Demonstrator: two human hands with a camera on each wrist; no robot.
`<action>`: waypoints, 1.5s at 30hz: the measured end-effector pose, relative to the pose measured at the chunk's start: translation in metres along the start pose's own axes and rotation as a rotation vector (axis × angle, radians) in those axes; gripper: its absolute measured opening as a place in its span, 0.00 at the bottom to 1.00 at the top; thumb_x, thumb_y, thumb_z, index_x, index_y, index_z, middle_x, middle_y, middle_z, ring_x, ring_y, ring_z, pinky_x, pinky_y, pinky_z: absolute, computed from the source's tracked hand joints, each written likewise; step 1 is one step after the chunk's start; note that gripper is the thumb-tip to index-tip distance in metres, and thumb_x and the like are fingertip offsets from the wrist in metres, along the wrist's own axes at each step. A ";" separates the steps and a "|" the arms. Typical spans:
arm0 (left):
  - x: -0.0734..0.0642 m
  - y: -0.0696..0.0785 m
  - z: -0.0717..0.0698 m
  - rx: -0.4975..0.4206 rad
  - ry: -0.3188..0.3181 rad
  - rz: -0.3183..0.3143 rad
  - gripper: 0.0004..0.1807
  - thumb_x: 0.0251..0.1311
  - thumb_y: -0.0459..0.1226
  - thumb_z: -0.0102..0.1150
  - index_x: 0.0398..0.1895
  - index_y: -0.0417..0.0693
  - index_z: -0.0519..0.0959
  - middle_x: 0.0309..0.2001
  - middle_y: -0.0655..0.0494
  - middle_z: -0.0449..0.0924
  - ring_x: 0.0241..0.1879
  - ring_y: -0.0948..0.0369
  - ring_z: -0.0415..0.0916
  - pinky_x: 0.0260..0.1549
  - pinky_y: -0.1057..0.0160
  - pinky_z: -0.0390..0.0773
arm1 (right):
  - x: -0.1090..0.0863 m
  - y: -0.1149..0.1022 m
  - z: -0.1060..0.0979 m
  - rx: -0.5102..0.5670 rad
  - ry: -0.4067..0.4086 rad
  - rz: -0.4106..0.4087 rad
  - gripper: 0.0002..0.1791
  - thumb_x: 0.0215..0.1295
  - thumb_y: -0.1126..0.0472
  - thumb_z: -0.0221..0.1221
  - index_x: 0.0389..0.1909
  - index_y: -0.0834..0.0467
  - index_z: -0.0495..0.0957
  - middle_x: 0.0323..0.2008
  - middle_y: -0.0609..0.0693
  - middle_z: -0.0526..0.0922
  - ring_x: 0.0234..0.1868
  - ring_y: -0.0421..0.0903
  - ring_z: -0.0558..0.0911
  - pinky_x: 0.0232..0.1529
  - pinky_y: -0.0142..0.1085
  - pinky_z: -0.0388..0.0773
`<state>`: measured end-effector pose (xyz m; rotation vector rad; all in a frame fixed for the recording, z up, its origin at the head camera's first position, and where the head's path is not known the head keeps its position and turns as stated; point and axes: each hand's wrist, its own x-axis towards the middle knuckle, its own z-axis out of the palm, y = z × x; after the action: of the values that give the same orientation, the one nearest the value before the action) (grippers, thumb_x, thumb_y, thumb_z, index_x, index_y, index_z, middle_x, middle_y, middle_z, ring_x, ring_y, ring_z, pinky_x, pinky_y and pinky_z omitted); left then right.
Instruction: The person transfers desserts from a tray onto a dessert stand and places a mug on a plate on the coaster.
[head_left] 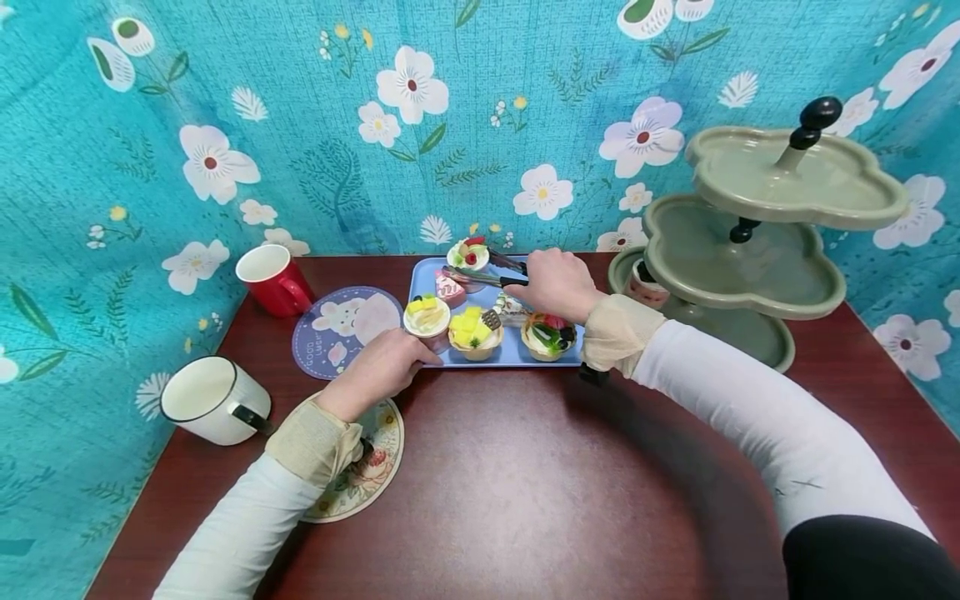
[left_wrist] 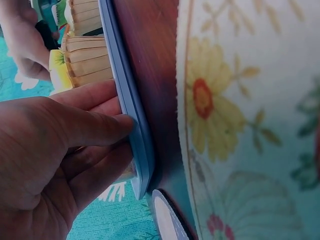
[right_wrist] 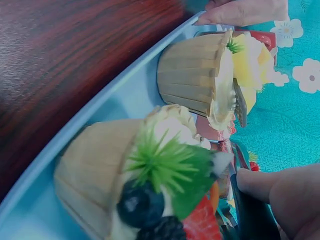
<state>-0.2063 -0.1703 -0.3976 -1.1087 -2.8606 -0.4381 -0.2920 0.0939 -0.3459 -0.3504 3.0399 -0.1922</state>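
Note:
My left hand [head_left: 382, 371] pinches the front left edge of a blue tray [head_left: 425, 273] between thumb and fingers, close to a dessert cup with yellow fruit [head_left: 427, 322]. Over the tray's back, my right hand [head_left: 558, 283] holds tongs [head_left: 487, 278] by their black handles. The tongs' arms are spread, with their tips around a cream cup topped with red fruit [head_left: 470, 257]. A pink cake slice [head_left: 450, 289] lies just in front. Along the tray's front stand a mango tart [head_left: 472, 332] and a berry tart [right_wrist: 100, 170]. A white-topped piece beneath my right hand is partly hidden.
A green three-tier stand [head_left: 746, 250] rises at right, with a pink dessert cup [head_left: 645, 290] on its lowest tier. On the left are a red mug [head_left: 273, 283], a white mug [head_left: 217, 400], a purple bunny mat [head_left: 337, 329] and a floral round mat [head_left: 382, 467] under my left wrist.

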 end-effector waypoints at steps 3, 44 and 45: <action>0.000 0.001 -0.001 0.004 -0.002 0.003 0.13 0.56 0.24 0.63 0.36 0.49 0.89 0.36 0.56 0.89 0.38 0.56 0.84 0.41 0.56 0.82 | 0.002 -0.003 -0.001 -0.011 -0.002 0.006 0.29 0.62 0.34 0.59 0.14 0.52 0.70 0.14 0.47 0.69 0.19 0.50 0.77 0.14 0.38 0.67; 0.000 0.000 -0.001 -0.010 -0.018 -0.017 0.13 0.56 0.24 0.63 0.37 0.49 0.90 0.38 0.55 0.89 0.41 0.56 0.85 0.43 0.55 0.83 | 0.006 -0.005 -0.002 -0.016 0.000 -0.025 0.28 0.63 0.35 0.58 0.16 0.52 0.71 0.17 0.49 0.71 0.21 0.50 0.78 0.16 0.40 0.70; 0.000 0.000 -0.001 -0.012 -0.019 -0.018 0.13 0.56 0.24 0.63 0.37 0.49 0.89 0.38 0.55 0.89 0.41 0.56 0.85 0.44 0.55 0.83 | 0.006 -0.005 -0.002 -0.016 0.006 -0.031 0.28 0.63 0.35 0.59 0.16 0.52 0.71 0.17 0.49 0.72 0.22 0.50 0.78 0.16 0.41 0.71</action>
<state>-0.2061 -0.1706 -0.3968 -1.0965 -2.8905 -0.4488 -0.2974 0.0883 -0.3439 -0.3993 3.0448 -0.1716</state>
